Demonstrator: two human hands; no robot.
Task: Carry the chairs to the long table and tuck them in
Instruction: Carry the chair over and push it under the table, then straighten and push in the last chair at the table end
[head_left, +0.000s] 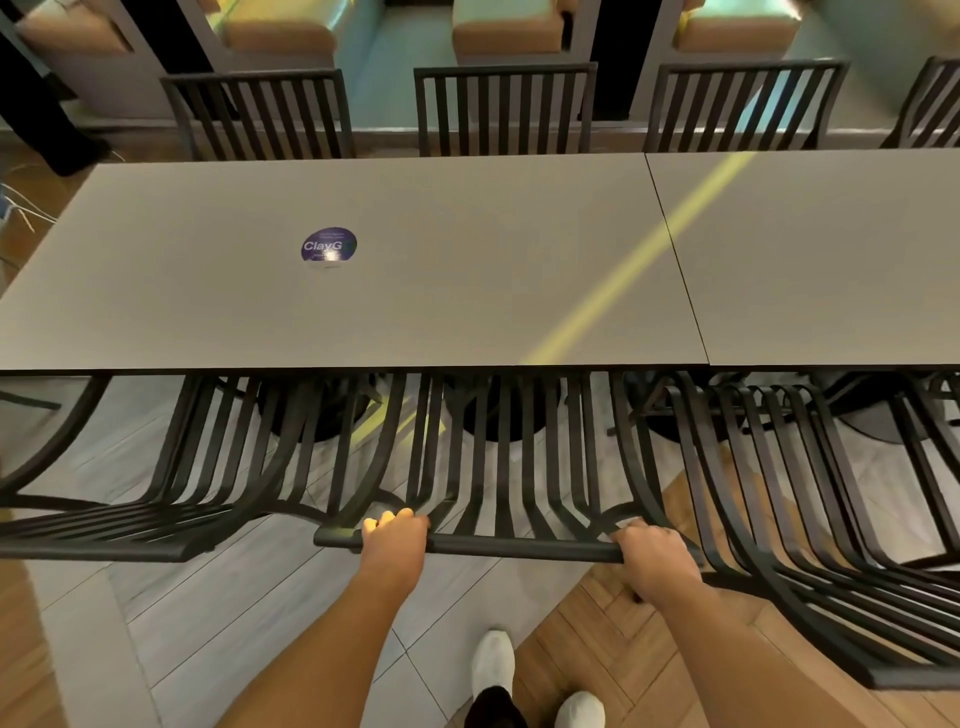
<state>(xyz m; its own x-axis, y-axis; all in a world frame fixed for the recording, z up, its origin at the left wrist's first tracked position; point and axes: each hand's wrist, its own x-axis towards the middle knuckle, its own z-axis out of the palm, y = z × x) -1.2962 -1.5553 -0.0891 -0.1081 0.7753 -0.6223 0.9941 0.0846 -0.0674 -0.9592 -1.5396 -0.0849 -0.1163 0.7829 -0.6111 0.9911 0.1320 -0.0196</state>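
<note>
A black slatted metal chair (498, 467) stands in front of me, its seat under the near edge of the long grey table (415, 291). My left hand (394, 538) grips the left part of its top rail. My right hand (655, 556) grips the right end of the same rail. Both sets of fingers curl over the bar. A matching chair (171, 499) sits tucked in to the left and another (810, 519) to the right, each close beside the one I hold.
Three more black chairs (506, 109) line the table's far side, with a fourth at the right edge. A round blue sticker (329, 245) lies on the tabletop. A second tabletop (831, 249) adjoins on the right. Cushioned benches stand behind. My white shoes (493, 665) are on the floor.
</note>
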